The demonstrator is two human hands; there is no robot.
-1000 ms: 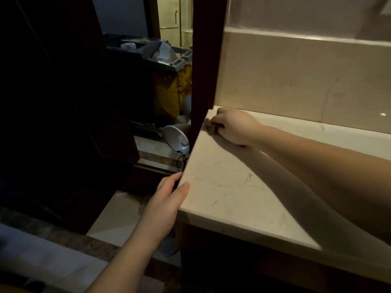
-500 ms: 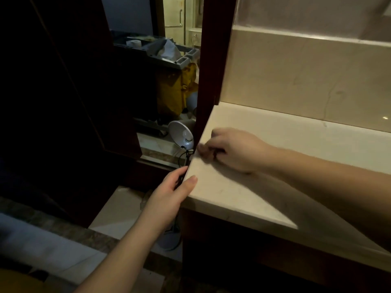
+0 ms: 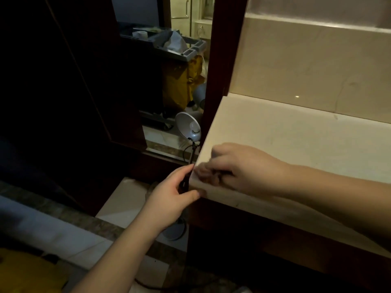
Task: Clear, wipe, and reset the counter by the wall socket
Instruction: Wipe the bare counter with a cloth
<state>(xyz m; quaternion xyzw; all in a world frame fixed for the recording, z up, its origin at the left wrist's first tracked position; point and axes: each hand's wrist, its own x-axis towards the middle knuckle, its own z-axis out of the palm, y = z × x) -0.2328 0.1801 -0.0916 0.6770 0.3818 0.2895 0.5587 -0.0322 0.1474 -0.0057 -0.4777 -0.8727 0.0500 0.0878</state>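
The beige marble counter (image 3: 300, 140) is bare on its visible top. My right hand (image 3: 241, 170) rests on it at the front left corner, fingers curled down against the stone and blurred with motion; I see no cloth in it. My left hand (image 3: 169, 199) is cupped just below that corner, palm up, thumb against the counter's front face, nothing visible in it. No wall socket is in view.
A white desk lamp (image 3: 188, 127) on a thin black stem stands on the floor against the counter's left side, its base (image 3: 175, 231) behind my left wrist. Beyond a dark wooden post (image 3: 224, 49) is a housekeeping cart (image 3: 186, 51) with a yellow bag (image 3: 182, 81). A marble wall (image 3: 306, 66) backs the counter.
My right hand has slid along the counter's left edge from the back corner to the front corner. My left hand stayed cupped at that corner.
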